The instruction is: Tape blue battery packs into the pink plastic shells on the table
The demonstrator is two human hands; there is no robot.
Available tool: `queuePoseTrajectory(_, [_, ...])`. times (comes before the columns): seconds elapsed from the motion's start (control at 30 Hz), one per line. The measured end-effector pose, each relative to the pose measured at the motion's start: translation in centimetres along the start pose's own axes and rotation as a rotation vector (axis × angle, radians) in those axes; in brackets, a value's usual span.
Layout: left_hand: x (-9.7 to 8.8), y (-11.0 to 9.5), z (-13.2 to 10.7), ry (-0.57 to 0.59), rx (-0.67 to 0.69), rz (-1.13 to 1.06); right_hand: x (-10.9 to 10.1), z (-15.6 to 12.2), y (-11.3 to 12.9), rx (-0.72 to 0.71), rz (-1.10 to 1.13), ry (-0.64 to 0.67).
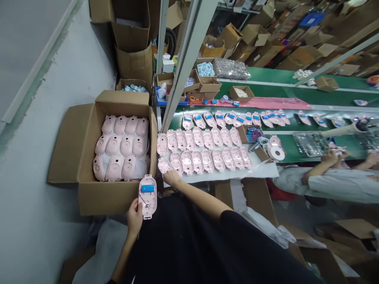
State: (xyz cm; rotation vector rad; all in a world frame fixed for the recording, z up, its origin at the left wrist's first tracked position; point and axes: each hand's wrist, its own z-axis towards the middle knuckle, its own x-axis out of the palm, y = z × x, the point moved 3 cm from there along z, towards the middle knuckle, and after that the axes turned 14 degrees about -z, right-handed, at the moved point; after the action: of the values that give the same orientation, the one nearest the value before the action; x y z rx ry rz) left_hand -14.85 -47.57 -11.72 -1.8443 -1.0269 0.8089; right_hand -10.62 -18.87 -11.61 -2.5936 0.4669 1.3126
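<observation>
My left hand pinches the lower left edge of a pink plastic casing half. A blue battery lies across its inside, with thin dark wires running down to the lower part. My right hand has its fingers closed at the near edge of another pink shell, the leftmost of the front row on the bench. That shell sits tilted, and my fingertips are partly hidden against it. Beside it several open pink shells without batteries stand in two rows on a white sheet.
An open carton at left holds layers of pink shells. Shells with blue batteries line the green bench. A metal post rises at the bench's left end. A co-worker's hands work at right.
</observation>
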Motion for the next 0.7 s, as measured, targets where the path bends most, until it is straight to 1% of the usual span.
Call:
queuePoseTrajectory(0.1, [0.4, -0.2, -0.3, -0.012, 0.015, -0.018, 0.3, 1.7, 1.0, -0.013, -0.008, 0.049])
queuePoseTrajectory(0.23, [1.0, -0.1, -0.8, -0.026, 0.014, -0.068, 0.2, 3.5, 1.6, 0.012, -0.006, 0.071])
queuePoseTrajectory(0.33, [2.2, -0.2, -0.7, -0.032, 0.022, -0.084, -0.2, 4.1, 1.2, 0.038, 0.034, 0.067])
queuePoseTrajectory(0.4, [3.6, -1.0, -0.2, -0.012, 0.049, -0.082, -0.1, 3.5, 0.2, 0.046, 0.080, 0.056])
queuePoseTrajectory(0.47, [6.0, -2.6, 0.9, 0.051, 0.074, -0.104, 0.7, 1.9, -1.4, 0.043, 0.139, 0.029])
queuePoseTrajectory(0.53, [9.3, -4.8, 2.6, 0.133, 0.087, -0.154, 2.8, -0.6, -3.8, 0.035, 0.211, -0.008])
queuePoseTrajectory(0.57, [11.4, -6.0, 3.8, 0.167, 0.088, -0.179, 4.3, -2.2, -5.2, 0.034, 0.249, -0.021])
queuePoseTrajectory(0.63, [16.1, -8.6, 6.6, 0.212, 0.087, -0.207, 8.3, -5.9, -8.6, 0.063, 0.332, -0.027])
queuePoseTrajectory(0.7, [21.5, -11.2, 10.3, 0.229, 0.076, -0.203, 13.0, -10.1, -12.4, 0.171, 0.424, -0.017])
